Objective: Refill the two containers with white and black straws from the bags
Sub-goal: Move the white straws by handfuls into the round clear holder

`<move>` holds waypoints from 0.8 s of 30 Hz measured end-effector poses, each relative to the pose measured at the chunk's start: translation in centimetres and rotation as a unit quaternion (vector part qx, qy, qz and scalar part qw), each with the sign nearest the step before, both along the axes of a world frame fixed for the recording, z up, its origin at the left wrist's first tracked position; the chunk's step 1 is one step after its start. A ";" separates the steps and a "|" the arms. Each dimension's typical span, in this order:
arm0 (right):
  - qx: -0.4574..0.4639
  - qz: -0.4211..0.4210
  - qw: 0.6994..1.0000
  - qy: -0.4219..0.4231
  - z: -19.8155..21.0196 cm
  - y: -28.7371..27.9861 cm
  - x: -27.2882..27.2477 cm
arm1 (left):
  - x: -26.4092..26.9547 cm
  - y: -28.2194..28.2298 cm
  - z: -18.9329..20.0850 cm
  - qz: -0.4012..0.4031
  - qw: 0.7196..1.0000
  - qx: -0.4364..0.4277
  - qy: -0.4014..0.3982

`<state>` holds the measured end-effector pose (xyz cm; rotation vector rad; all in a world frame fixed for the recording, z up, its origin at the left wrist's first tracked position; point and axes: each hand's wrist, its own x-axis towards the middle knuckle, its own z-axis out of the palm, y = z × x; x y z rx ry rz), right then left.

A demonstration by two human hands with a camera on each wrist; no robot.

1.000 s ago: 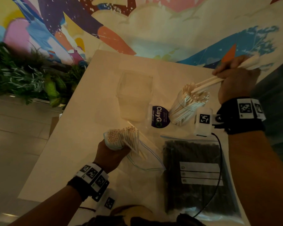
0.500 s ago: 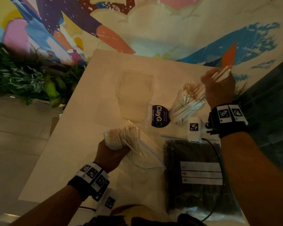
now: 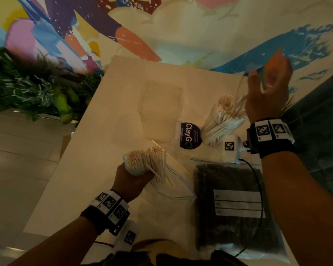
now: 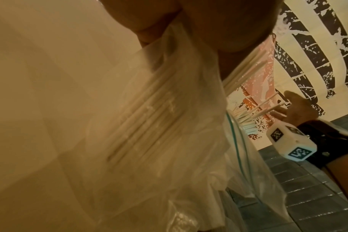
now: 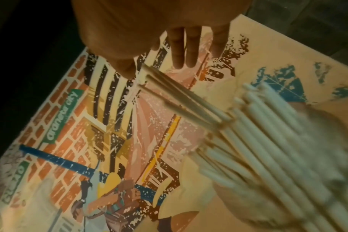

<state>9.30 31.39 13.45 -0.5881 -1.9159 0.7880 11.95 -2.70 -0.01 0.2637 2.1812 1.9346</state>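
My left hand (image 3: pixel 133 179) grips the neck of a clear zip bag (image 3: pixel 173 187), with a bundle of white straws (image 3: pixel 148 160) standing up out of it. In the left wrist view the bag (image 4: pixel 159 125) hangs below the palm. My right hand (image 3: pixel 267 79) hovers over the round clear container (image 3: pixel 219 123) packed with white straws, fingers (image 5: pixel 181 50) straight. A few white straws (image 5: pixel 179 100) slant from beside its thumb down into the container's straws (image 5: pixel 278 141). An empty square clear container (image 3: pixel 161 108) stands left of it. A bag of black straws (image 3: pixel 235 204) lies flat at the near right.
A white pack with a dark "ClayGo" label (image 3: pixel 188 135) lies between the two containers. The pale table (image 3: pixel 88 179) ends at the left over a tiled floor. Green plants (image 3: pixel 27 89) and a painted wall (image 3: pixel 181 31) are behind. A cable (image 3: pixel 258 181) crosses the black bag.
My right hand has come in over the filled container and loosened its grip; its few white straws now slant down into the container. The left hand and bag have stayed put.
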 end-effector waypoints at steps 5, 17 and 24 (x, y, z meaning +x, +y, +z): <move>0.120 0.032 0.991 -0.056 -0.1 -0.4 -0.9 | 0.1 0.1 0.0 -0.006 1.000 -0.003 0.011; 0.184 0.039 0.941 -0.281 -2.3 -1.2 -0.9 | 0.1 -0.2 -0.4 -0.011 1.000 -0.011 0.014; 0.237 0.040 0.869 -0.432 -2.5 -2.0 -1.8 | 0.2 -0.1 -0.1 -0.008 1.000 -0.014 -0.002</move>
